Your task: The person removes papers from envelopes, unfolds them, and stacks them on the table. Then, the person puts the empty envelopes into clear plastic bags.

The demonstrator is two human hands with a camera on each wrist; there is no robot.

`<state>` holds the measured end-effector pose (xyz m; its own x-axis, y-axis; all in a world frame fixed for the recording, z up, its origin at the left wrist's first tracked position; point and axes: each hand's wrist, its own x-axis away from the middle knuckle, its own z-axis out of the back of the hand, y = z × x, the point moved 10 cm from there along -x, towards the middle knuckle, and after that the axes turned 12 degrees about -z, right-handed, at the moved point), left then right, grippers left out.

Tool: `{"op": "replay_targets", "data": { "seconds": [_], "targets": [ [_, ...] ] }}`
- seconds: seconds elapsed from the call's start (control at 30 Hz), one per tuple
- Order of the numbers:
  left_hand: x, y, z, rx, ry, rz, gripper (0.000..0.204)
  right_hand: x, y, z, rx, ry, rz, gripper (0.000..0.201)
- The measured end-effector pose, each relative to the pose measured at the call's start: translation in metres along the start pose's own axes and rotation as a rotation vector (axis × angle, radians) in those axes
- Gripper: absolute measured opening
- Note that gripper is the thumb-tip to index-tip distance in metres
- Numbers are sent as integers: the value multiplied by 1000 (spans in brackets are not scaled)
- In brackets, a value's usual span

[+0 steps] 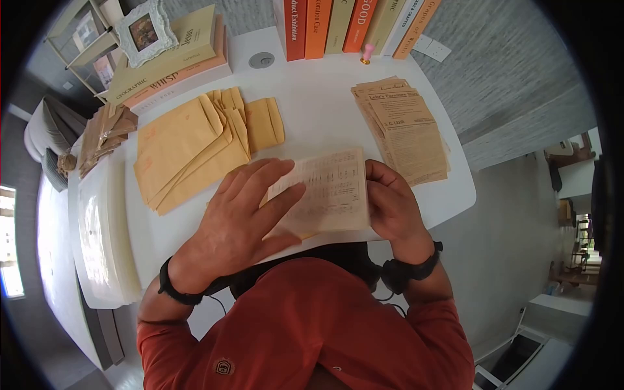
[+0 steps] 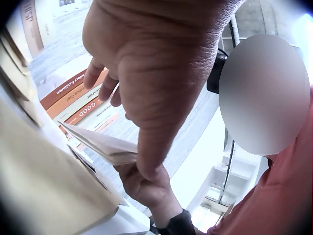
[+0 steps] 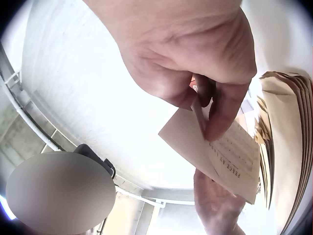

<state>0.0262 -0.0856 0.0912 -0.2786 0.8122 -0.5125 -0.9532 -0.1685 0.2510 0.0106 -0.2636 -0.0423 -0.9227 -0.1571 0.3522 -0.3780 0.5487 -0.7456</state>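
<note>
Over the front edge of the white table (image 1: 312,123), my right hand (image 1: 393,205) pinches a small stack of printed papers (image 1: 331,192) by its right edge. Rows of small print and handwriting-like marks cover the top sheet. My left hand (image 1: 240,208) is at the papers' left side, its fingers spread and overlapping them in the head view. From the right wrist, the thumb and fingers grip the sheets (image 3: 230,161), which stand a little apart at that edge. The left wrist view shows the papers (image 2: 100,144) edge-on beyond the left thumb.
Kraft envelopes (image 1: 175,146) lie fanned at the left, and brown printed sheets (image 1: 409,133) at the right. Upright books (image 1: 351,29) line the back, with a pink-handled stamp (image 1: 368,53) before them. A picture frame (image 1: 144,32) tops stacked books (image 1: 175,58); a translucent box (image 1: 104,240) stands left.
</note>
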Motion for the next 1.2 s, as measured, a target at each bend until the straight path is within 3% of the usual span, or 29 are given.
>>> {"op": "replay_targets", "data": {
  "seconds": [0.07,0.17,0.27,0.4,0.57,0.7,0.9,1.0,1.03,1.13,1.2],
  "targets": [
    [11,-12,-12,136,-55,-23,38,5,-8,-20,9,-42,-11,25],
    [28,-33,-22,440,-74,222,35,9,-8,-26,67,-131,-7,33],
    [30,-38,-23,580,-57,271,36,13,-9,-30,89,-182,10,37],
    [13,-21,-10,336,49,226,42,17,-5,-38,156,-139,5,38],
    [13,-14,-10,422,77,46,29,21,-6,-58,216,-168,-26,37],
    [27,-32,-1,433,147,240,17,29,4,-59,264,-232,-124,38],
    [45,-54,10,461,274,540,16,46,-23,-62,325,-114,203,49],
    [49,-69,-2,640,292,678,19,62,-36,-67,240,-287,244,60],
    [52,-75,-9,703,281,701,20,66,-43,-68,406,-167,232,63],
    [50,-78,-23,822,226,727,23,75,-59,-79,813,-190,436,62],
    [51,-77,-34,879,178,762,24,77,-61,-81,851,-203,501,57]
  ]
}}
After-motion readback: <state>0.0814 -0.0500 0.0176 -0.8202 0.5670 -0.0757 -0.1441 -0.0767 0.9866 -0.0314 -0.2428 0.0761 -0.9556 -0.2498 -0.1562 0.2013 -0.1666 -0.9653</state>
